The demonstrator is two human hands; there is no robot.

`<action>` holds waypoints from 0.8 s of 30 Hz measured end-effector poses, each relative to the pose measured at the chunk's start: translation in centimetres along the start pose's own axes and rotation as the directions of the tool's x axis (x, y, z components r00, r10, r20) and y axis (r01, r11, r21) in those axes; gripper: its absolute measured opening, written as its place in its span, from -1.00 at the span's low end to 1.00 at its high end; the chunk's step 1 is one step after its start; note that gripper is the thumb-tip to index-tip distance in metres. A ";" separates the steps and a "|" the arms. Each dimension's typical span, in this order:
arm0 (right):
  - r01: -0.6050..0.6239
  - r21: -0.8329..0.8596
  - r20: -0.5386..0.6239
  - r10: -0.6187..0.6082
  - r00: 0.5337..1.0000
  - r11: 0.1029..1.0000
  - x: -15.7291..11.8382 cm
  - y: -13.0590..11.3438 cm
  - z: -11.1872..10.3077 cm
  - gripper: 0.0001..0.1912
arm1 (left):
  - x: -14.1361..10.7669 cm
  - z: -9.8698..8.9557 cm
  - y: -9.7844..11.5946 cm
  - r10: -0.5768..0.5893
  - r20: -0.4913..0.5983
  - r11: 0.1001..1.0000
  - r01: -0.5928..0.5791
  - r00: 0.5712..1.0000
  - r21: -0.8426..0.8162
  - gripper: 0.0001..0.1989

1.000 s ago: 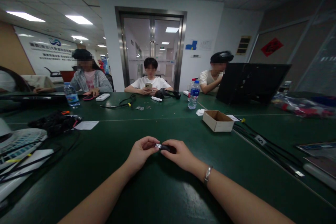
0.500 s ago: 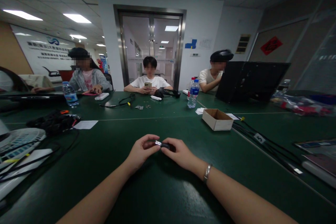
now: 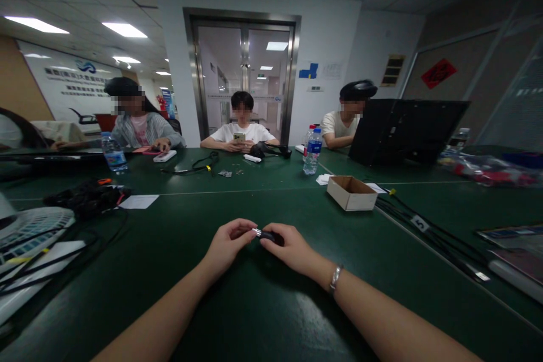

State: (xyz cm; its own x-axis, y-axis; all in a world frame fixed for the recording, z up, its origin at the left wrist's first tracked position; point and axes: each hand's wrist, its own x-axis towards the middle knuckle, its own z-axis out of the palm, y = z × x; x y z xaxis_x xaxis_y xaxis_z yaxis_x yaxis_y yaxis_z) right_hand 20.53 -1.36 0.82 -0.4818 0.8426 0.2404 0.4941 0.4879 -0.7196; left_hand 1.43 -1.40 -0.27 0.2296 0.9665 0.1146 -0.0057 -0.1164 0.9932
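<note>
A short black stick with a shiny silver end (image 3: 267, 235) is between my two hands over the green table; its exact kind is too small to make out. My right hand (image 3: 288, 243) wraps its fingers round the black part, hiding some of it. At the silver end, the thumb and fingertips of my left hand (image 3: 231, 240) are pinched together on the tip. The stick lies roughly level, slightly lower toward the right.
An open cardboard box (image 3: 351, 195) stands ahead to the right, beside black cables (image 3: 411, 223). To the left are a white fan (image 3: 40, 223), a black bundle (image 3: 87, 198) and paper (image 3: 139, 202). Water bottles (image 3: 313, 153) and a monitor (image 3: 405, 131) stand farther back; three people sit opposite.
The fingers of my left hand have closed in on the silver end, less of which now shows. My right hand has hardly moved. The person at left has shifted a hand slightly.
</note>
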 end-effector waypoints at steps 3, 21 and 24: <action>-0.005 0.019 0.006 0.005 1.000 1.000 0.0 0.1 0.0 -0.80 | -0.2 -0.1 0.3 -0.009 0.025 0.999 0.010 1.000 -0.045 -0.73; 0.005 0.029 -0.007 -0.005 1.000 1.000 0.1 0.3 0.1 -0.80 | -0.3 0.4 1.2 -0.105 -0.035 0.992 0.102 0.994 -0.070 -0.70; 0.002 0.026 -0.005 -0.002 1.000 1.000 0.1 0.4 0.1 -0.80 | -0.2 0.3 0.9 -0.109 -0.027 0.993 0.108 0.994 -0.040 -0.74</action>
State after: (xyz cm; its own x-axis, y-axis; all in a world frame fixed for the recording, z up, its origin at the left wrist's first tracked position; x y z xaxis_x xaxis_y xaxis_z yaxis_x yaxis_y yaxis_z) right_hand 20.62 -1.13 0.43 -0.4793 0.8426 0.2454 0.4742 0.4839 -0.7355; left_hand 1.71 -1.77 0.58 0.2029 0.9792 0.0060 -0.0197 -0.0020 0.9998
